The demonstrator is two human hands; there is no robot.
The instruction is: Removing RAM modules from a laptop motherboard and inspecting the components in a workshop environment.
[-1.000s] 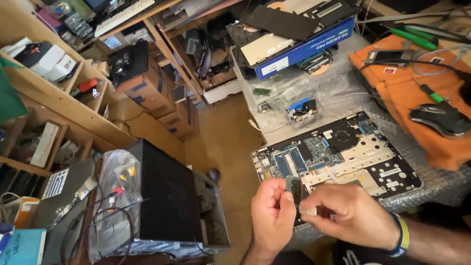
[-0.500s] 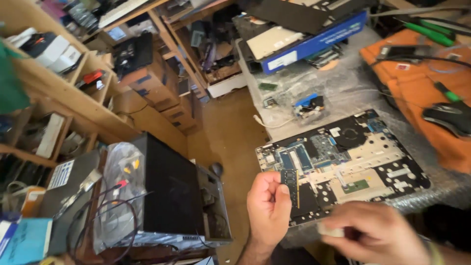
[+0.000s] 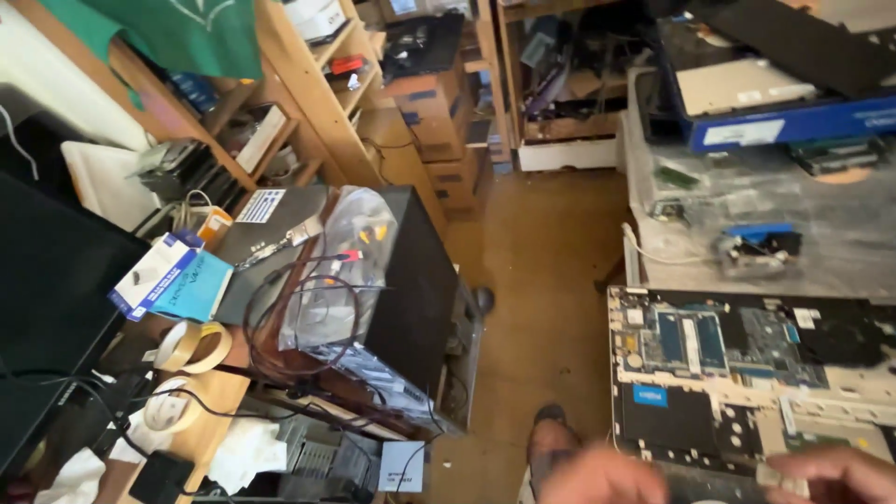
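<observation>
An opened laptop base point(image 3: 747, 373) with its circuit board, fan and blue-labelled parts exposed lies on the bubble-wrapped table at the lower right. Only the tops of my hands show at the bottom edge, both blurred. My left hand point(image 3: 602, 478) is just left of the laptop's near corner. My right hand point(image 3: 840, 474) is over the laptop's near edge, with a small pale piece point(image 3: 779, 478) at its fingertips. Whether either hand holds anything is hidden by the frame edge.
A black computer tower point(image 3: 420, 280) stands to the left with a plastic bag point(image 3: 350, 252) and cables on it. Tape rolls point(image 3: 191, 345) and a blue-and-white box point(image 3: 154, 275) lie on the left bench. Wooden shelves point(image 3: 308, 84) fill the back. A shoe point(image 3: 551, 439) rests on the brown floor.
The view has swung left and my hands have dropped to the bottom edge. The dark memory stick my left hand held up earlier is no longer in sight.
</observation>
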